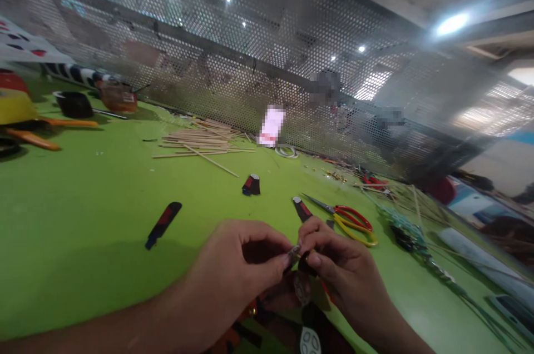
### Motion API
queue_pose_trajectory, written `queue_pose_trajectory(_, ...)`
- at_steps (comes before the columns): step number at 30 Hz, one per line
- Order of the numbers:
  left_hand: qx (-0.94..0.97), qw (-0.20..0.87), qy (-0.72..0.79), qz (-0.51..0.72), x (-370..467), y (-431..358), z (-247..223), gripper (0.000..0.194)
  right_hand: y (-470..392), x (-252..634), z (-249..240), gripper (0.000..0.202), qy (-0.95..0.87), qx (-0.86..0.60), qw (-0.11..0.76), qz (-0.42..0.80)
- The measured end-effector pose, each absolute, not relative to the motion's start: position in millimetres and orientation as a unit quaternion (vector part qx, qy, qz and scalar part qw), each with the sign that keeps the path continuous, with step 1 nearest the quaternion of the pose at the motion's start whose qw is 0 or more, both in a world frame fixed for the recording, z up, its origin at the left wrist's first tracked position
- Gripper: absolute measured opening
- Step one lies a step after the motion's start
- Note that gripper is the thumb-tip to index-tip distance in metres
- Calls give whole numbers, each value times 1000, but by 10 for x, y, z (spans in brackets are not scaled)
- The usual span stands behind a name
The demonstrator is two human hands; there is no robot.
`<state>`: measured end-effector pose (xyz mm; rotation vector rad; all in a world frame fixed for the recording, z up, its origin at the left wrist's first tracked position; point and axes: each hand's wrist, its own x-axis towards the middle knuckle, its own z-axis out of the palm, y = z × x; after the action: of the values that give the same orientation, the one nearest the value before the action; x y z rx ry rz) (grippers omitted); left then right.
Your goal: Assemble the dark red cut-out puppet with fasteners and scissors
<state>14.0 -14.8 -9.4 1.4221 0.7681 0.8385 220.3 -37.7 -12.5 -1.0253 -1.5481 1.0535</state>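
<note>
My left hand (246, 270) is closed, its thumb and forefinger pinching a small pale-patterned piece (294, 251). Close against it, my right hand (340, 259) pinches a small dark piece (306, 264); its exact kind is hard to make out. Under both hands lies a dark craft item (287, 323) with orange and white-patterned parts, partly hidden by my fingers. Just beyond my right hand are a dark red-marked strip (301, 208) and scissors (354, 223) with red and yellow handles. Two more dark pieces, a long strip (163, 224) and a short one (251, 184), lie on the green table (83, 204).
Thin wooden sticks (204, 140) are piled toward the back, near a white coil (286, 151). A perforated metal screen (233, 65) rises behind. Orange-handled pliers (37, 140), a tape roll (73, 104) and a jar (119, 97) stand left. Green stringy material (417, 243) runs along the right.
</note>
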Motion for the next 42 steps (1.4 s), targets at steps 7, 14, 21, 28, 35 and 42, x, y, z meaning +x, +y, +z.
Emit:
queue_pose_trajectory(7, 618, 620, 323, 359, 145, -155, -67, 19, -399, 2200, -105, 18, -623, -424, 478, 451)
queue_pose_trajectory(14, 638, 578, 355, 364, 150, -156, -68, 19, -450, 2200, -36, 5, -743, -438, 449, 236)
queue_pose_trajectory(21, 667, 537, 365, 365, 162, -128, -105, 20, -477, 2158, -125, 7, -784, -423, 432, 138)
queue_pose_trajectory(28, 672, 523, 377, 366, 161, -131, -101, 21, -455, 2133, -168, 5, -779, -423, 440, 143)
queue_pose_trajectory(35, 673, 523, 385, 353, 181, -128, -165, 24, -439, 2109, -205, 7, -788, -409, 439, 143)
queue_pose_trajectory(42, 642, 559, 389, 352, 178, -135, -191, 24, -437, 2087, -255, 6, -783, -418, 443, 126)
